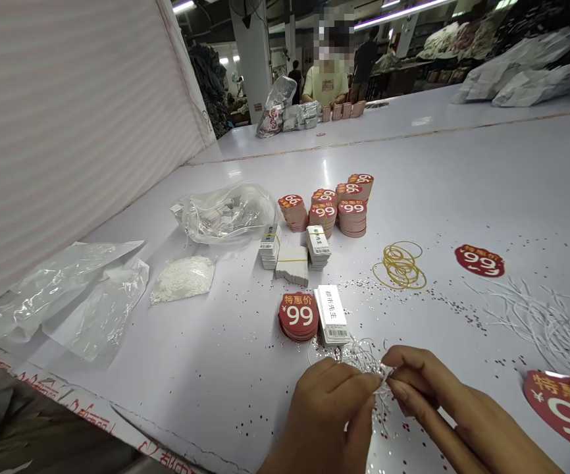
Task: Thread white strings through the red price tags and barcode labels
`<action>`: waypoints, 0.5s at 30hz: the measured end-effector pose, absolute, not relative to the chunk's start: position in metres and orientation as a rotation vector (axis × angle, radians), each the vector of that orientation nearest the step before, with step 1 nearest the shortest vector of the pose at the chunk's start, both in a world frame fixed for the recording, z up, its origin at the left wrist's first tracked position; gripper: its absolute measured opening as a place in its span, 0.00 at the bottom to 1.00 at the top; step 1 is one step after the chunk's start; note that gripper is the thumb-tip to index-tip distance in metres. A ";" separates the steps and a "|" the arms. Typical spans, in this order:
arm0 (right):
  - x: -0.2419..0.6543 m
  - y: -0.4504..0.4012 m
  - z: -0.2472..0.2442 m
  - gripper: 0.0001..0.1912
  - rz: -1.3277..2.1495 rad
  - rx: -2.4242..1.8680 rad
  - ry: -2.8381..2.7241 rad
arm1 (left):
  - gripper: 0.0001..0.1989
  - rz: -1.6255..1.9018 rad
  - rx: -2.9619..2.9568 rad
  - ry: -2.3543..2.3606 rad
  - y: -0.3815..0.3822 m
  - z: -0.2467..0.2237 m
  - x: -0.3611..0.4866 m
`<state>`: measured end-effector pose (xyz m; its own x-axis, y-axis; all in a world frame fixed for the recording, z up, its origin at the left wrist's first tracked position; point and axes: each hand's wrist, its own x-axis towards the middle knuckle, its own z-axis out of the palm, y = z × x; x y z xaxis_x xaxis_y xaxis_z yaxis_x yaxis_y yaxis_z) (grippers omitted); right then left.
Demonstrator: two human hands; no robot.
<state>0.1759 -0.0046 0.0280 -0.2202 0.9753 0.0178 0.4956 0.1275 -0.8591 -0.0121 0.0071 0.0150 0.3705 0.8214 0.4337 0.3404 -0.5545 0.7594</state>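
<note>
Bag (258, 201) (clear), bundles (223, 212) inside, left hand (332, 401), right hand (436, 388) pinching string (384, 380)

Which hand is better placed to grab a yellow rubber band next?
Probably the right hand: the yellow rubber bands lie ahead of it, while the left hand sits farther off. Both look busy with white string.

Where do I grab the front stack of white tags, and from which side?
Come from above and pinch the white tag stack by its short ends, thumb near, fingers far. It lies flat, pointing away from you, and the round red stack crowds its left long edge, so the ends look easier.
</note>
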 end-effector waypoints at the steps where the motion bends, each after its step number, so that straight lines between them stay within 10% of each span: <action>1: 0.178 -0.004 0.030 0.12 1.058 -1.424 -1.800 | 0.15 1.132 2.033 0.997 0.008 0.016 -0.012; 15: 0.231 0.010 0.043 0.17 1.414 -1.433 -1.360 | 0.08 0.932 1.772 0.968 0.016 0.022 0.040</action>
